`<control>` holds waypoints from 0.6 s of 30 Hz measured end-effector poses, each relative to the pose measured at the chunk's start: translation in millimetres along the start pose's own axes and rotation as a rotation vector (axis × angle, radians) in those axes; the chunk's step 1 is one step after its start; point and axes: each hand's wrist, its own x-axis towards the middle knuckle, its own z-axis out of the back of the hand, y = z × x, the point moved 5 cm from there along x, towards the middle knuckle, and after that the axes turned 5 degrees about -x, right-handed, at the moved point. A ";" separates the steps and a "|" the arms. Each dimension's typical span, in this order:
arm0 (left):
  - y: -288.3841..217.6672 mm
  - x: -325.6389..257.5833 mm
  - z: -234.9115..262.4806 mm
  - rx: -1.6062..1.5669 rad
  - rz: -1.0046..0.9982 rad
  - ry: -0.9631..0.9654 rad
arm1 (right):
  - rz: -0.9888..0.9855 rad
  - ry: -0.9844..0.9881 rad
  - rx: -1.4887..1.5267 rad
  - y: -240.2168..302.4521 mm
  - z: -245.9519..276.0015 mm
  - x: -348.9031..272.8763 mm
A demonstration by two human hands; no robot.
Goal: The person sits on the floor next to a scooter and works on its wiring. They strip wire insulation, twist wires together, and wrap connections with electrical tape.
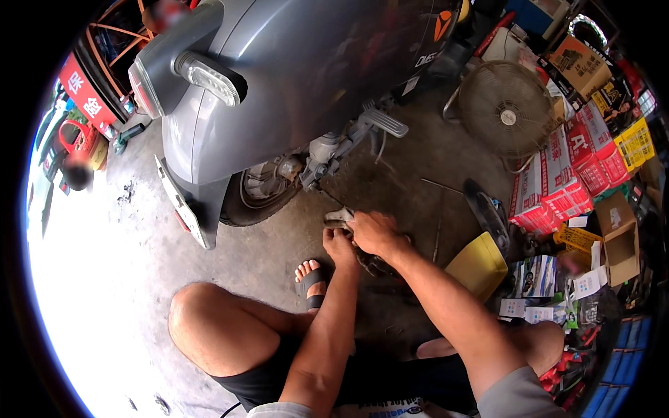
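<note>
Left hand (339, 244) and right hand (374, 232) close together on the concrete floor (411, 153), both grips clenched on a dirty rag (339, 215), just beside the rear wheel (259, 191) of a grey scooter (293, 76)

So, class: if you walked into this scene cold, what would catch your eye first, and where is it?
The big grey scooter fills the upper middle, its rear wheel on the concrete floor. Just below it, the left hand and right hand meet over a small greyish part, too hidden to identify. At right, a round fan stands beside stacked red boxes.
</note>
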 end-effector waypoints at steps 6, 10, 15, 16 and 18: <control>-11.5 10.2 3.4 -0.140 0.069 -0.055 | -0.016 -0.021 -0.063 0.9 12.9 -41.8; -7.0 11.5 3.4 -0.139 0.063 -0.010 | -0.032 -0.095 -0.046 -17.2 8.2 -75.9; -18.7 -6.4 -18.3 -0.184 0.079 0.175 | -0.152 -0.046 0.006 -56.7 -17.8 -114.1; -22.5 -8.8 -20.3 -0.173 0.067 0.184 | -0.213 -0.022 -0.008 -80.4 -36.6 -127.3; -25.6 -13.3 -31.0 -0.147 0.063 0.228 | -0.312 -0.017 0.008 -121.3 -71.0 -147.9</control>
